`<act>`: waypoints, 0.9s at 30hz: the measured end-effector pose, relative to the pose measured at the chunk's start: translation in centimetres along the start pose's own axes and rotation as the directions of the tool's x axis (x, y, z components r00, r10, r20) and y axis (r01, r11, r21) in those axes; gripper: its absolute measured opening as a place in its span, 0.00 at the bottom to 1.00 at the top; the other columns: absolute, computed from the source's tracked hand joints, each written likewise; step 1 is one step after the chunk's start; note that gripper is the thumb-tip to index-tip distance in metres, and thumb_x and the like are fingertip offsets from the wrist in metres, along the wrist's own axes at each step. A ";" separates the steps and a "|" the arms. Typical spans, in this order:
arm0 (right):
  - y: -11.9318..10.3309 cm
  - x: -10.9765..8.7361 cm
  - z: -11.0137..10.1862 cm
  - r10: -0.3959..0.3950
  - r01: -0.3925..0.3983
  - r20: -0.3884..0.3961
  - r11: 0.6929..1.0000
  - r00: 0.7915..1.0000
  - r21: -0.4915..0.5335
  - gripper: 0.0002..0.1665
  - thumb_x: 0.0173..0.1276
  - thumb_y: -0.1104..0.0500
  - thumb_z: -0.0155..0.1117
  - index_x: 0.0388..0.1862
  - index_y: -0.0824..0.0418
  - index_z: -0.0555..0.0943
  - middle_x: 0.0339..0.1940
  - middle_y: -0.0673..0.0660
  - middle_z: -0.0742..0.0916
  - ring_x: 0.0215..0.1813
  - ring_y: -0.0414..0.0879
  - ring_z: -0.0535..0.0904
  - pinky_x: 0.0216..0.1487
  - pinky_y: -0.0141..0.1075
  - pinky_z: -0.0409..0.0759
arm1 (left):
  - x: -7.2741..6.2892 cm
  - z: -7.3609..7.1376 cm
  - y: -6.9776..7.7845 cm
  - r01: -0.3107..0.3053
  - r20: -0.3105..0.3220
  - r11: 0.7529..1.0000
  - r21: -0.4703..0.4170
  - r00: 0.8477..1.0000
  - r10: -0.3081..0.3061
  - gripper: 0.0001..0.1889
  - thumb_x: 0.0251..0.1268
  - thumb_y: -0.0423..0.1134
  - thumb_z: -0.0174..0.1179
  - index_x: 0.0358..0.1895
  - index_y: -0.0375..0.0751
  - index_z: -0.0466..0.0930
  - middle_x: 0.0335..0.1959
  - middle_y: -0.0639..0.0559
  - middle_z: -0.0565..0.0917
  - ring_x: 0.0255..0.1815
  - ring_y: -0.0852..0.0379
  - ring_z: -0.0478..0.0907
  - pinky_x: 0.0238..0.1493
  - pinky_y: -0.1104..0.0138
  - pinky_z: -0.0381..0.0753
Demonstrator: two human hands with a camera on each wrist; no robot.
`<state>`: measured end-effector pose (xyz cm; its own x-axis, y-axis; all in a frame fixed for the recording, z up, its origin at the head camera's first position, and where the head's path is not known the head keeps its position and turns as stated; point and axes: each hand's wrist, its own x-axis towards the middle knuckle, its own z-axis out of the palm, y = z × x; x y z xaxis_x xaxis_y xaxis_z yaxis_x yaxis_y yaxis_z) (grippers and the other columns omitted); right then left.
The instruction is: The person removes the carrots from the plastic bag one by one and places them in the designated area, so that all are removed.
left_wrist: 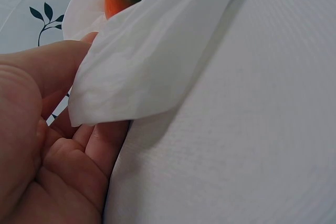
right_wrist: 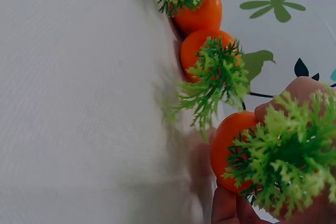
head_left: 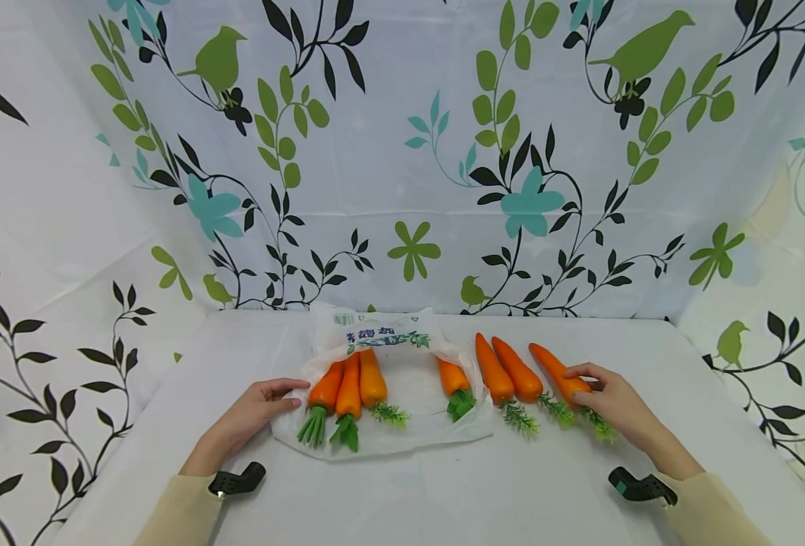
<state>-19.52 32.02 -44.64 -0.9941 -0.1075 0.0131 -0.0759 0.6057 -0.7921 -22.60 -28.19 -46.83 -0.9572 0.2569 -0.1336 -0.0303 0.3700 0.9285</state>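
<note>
A white plastic bag (head_left: 409, 394) with printed lettering lies flat, its mouth facing me. My left hand (head_left: 248, 415) is at the bag's left edge; in the left wrist view the bag's film (left_wrist: 142, 72) runs between its thumb and fingers. Three orange carrots (head_left: 372, 379) with green tops sit at the left of the bag's mouth, and a single carrot (head_left: 451, 377) at its right. To the right of the bag, my right hand (head_left: 617, 402) grips a carrot (head_left: 551, 367) by its thick end, feathery leaves (right_wrist: 283, 156) toward me. Two more carrots (head_left: 493, 371) lie between it and the bag.
Beneath everything is a white table (head_left: 402, 500). A patterned cloth (head_left: 402, 189) with leaves and birds hangs behind it and at both sides. Each wrist wears a black camera band, one on the left (head_left: 237, 480) and one on the right (head_left: 643, 487).
</note>
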 end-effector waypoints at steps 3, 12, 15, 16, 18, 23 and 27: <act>0.2 0.0 0.1 0.011 -0.011 0.009 1.000 1.000 0.027 0.20 0.67 0.63 0.63 0.57 0.64 0.78 0.64 0.70 0.75 0.54 0.59 0.75 0.44 0.33 0.80 | 0.0 0.0 0.0 -0.002 0.000 1.000 -0.001 1.000 0.002 0.21 0.67 0.41 0.65 0.61 0.40 0.81 0.69 0.40 0.72 0.72 0.41 0.60 0.73 0.43 0.51; 0.5 0.0 0.3 0.017 -0.017 0.016 1.000 1.000 -0.001 0.21 0.68 0.61 0.65 0.59 0.62 0.78 0.66 0.72 0.74 0.61 0.66 0.73 0.50 0.43 0.81 | 0.1 0.0 -0.1 -0.009 -0.002 1.000 0.007 1.000 0.009 0.21 0.67 0.41 0.65 0.61 0.39 0.81 0.69 0.40 0.72 0.72 0.41 0.60 0.73 0.42 0.51; 0.5 0.0 0.3 0.017 -0.016 0.016 1.000 1.000 -0.013 0.22 0.68 0.59 0.66 0.60 0.62 0.78 0.66 0.73 0.74 0.63 0.69 0.72 0.54 0.50 0.81 | 0.1 0.0 0.0 -0.013 -0.001 1.000 0.009 1.000 0.013 0.21 0.67 0.42 0.65 0.61 0.39 0.81 0.69 0.40 0.72 0.72 0.40 0.60 0.73 0.42 0.52; 0.5 0.0 0.3 0.015 -0.015 0.016 1.000 1.000 -0.016 0.22 0.68 0.59 0.66 0.60 0.62 0.78 0.66 0.73 0.74 0.64 0.69 0.71 0.55 0.52 0.80 | 0.1 0.0 0.0 -0.015 0.000 1.000 0.010 1.000 0.015 0.21 0.67 0.42 0.65 0.61 0.39 0.81 0.69 0.40 0.72 0.72 0.40 0.60 0.73 0.42 0.52; 0.5 0.0 0.4 0.014 -0.013 0.018 1.000 1.000 -0.019 0.23 0.68 0.58 0.67 0.61 0.62 0.78 0.66 0.73 0.74 0.65 0.70 0.71 0.57 0.54 0.79 | 0.0 0.0 0.0 -0.015 0.002 1.000 0.010 1.000 0.015 0.21 0.67 0.42 0.65 0.61 0.39 0.81 0.69 0.40 0.72 0.72 0.40 0.60 0.73 0.41 0.52; 0.4 0.1 0.5 0.010 -0.010 0.028 1.000 1.000 -0.005 0.26 0.69 0.56 0.67 0.63 0.63 0.77 0.66 0.73 0.74 0.65 0.69 0.71 0.57 0.54 0.79 | 0.1 -0.1 -0.1 -0.009 0.001 1.000 0.003 1.000 0.009 0.21 0.67 0.41 0.65 0.61 0.39 0.80 0.69 0.40 0.72 0.72 0.40 0.60 0.73 0.42 0.52; 0.5 0.1 0.7 -0.004 0.004 0.026 1.000 1.000 -0.001 0.27 0.68 0.55 0.68 0.64 0.63 0.77 0.66 0.71 0.75 0.64 0.69 0.72 0.56 0.53 0.79 | 0.1 0.0 0.0 -0.009 0.004 1.000 0.010 1.000 0.009 0.21 0.67 0.41 0.65 0.61 0.39 0.80 0.69 0.40 0.72 0.72 0.40 0.60 0.73 0.42 0.52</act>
<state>-19.59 31.77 -45.41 -0.9915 -0.1300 0.0005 -0.0798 0.6058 -0.7916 -22.67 -28.22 -46.86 -0.9563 0.2635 -0.1267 -0.0189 0.3766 0.9262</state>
